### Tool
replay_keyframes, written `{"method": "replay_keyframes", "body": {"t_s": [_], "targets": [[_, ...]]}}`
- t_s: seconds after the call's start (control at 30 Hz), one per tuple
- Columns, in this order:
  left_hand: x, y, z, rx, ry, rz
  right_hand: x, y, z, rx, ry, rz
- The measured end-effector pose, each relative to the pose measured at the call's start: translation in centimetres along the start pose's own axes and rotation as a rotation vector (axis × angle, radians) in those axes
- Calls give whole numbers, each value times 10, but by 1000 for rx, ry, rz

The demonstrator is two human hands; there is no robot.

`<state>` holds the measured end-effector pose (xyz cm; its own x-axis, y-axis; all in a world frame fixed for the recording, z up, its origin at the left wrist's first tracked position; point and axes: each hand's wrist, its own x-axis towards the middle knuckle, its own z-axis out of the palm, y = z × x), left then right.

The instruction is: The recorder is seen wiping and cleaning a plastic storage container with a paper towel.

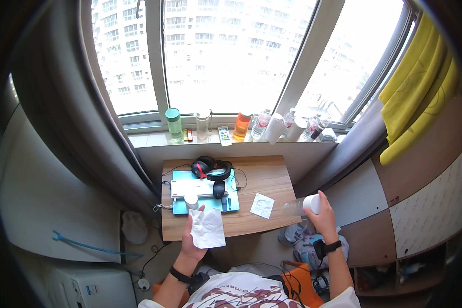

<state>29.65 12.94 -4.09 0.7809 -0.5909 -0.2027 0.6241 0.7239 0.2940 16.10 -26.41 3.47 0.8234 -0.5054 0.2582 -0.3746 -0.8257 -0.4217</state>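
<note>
My left hand (192, 239) holds a white paper tissue (208, 229) spread over the fingers, at the front edge of the wooden table (242, 227). In my right hand (323, 216) is a clear bottle (292, 208), gripped by its white lid (312, 203) and tilted on its side beyond the table's right edge. Another folded tissue (262, 206) lies flat on the tabletop between the hands. A white cylindrical container (191, 201) stands just beyond the left hand, on a light-blue flat box (208, 206).
Black headphones (202, 166) rest on boxes at the table's left, with cables around them. Along the windowsill (231, 146) stand a green bottle (174, 125), an orange bottle (242, 126), a remote control (224, 136), paper rolls (274, 129) and several water bottles (260, 124). Curtains hang on both sides.
</note>
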Motion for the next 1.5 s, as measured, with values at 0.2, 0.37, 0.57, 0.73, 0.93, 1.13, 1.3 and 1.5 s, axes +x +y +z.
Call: {"method": "replay_keyframes", "body": {"t_s": [0.2,0.37,0.57,0.73,0.93,1.13,1.3,1.5], "targets": [[17,45,-8,-5,52,75,63,-4,41,-49,9,56],[22,59,-17,27,136,145,117,20,83,-105,-3,75],[21,61,-12,67,239,248,163,59,147,-110,-74,125],[24,48,-5,67,301,329,185,99,199,-97,-171,150],[45,22,19,82,335,338,212,107,233,-52,-264,72],[70,4,41,140,359,348,225,119,247,-32,-286,-14],[79,-3,46,116,304,314,230,120,239,-22,-328,20],[80,-1,39,93,248,328,231,111,226,-53,-225,-64]]}}
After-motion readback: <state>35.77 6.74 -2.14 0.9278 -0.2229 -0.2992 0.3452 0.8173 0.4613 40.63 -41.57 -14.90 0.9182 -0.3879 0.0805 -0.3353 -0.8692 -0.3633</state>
